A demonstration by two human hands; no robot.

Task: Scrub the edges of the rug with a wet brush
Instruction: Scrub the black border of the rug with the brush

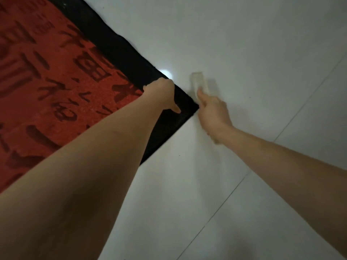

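Rug (56, 76) red with dark characters, wide black border, lying flat on pale tiled floor (244, 44). Left hand (162, 92) pressing on rug's black corner, thumb out, fingers hidden; grip cannot be told. Right hand (212, 109) just off rug's corner, fingers curled round pale translucent brush (199, 83), blurred, over floor beside border. Bright glare spot (166, 73) on floor touching rug edge.

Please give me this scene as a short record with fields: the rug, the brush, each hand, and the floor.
rug: red rug with dark characters and a black border, flat on the floor
brush: pale, blurred brush, over the floor just beside the rug corner
left hand: left hand rests on the black border near the corner, thumb pointing down
right hand: right hand grips the brush
floor: glossy white tiled floor, with a bright light reflection
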